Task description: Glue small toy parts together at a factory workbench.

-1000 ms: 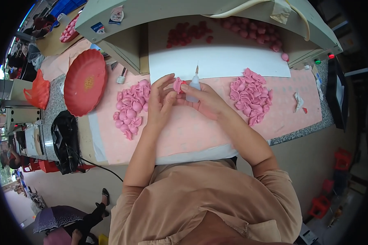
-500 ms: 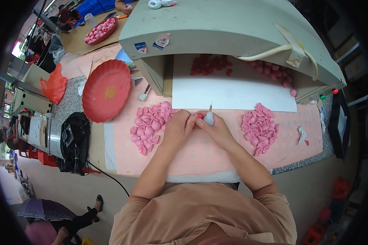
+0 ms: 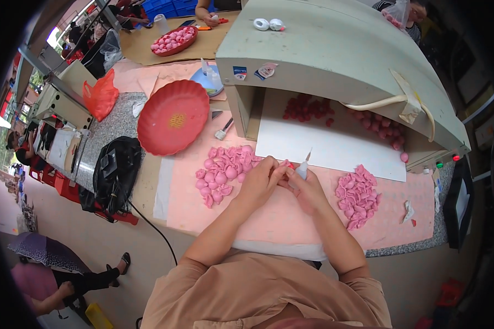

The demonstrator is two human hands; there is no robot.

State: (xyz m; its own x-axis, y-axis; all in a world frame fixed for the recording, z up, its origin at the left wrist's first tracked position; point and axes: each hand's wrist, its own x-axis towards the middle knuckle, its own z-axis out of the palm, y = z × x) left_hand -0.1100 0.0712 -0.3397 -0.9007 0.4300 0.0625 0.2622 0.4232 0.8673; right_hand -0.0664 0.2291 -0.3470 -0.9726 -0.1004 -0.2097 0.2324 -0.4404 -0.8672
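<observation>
My two hands meet over the pink cloth in front of the grey box. Between the fingertips of my left hand (image 3: 262,178) is a small pink piece (image 3: 287,163), partly hidden by the fingers. My right hand (image 3: 308,192) is closed round a small white squeeze bottle (image 3: 302,169), its thin needle tip pointing up and away from me, while its fingers meet the left ones. To the left lies a pile of pink rounded and petal-like pieces (image 3: 220,176). On the right is another pile of thin curled pink pieces (image 3: 359,198).
The grey box (image 3: 324,60) holds red pieces (image 3: 308,108) and pink balls (image 3: 383,127) on a white sheet (image 3: 329,151). At left are a red scalloped tray (image 3: 153,123), a brush (image 3: 224,129) and a black bag (image 3: 115,172). A co-worker's hand (image 3: 214,20) shows beyond.
The whole view has swung, so the bench sits farther right and lower. A pink piece now shows at my fingertips, where a small red one showed before. The bottle stays in my right hand.
</observation>
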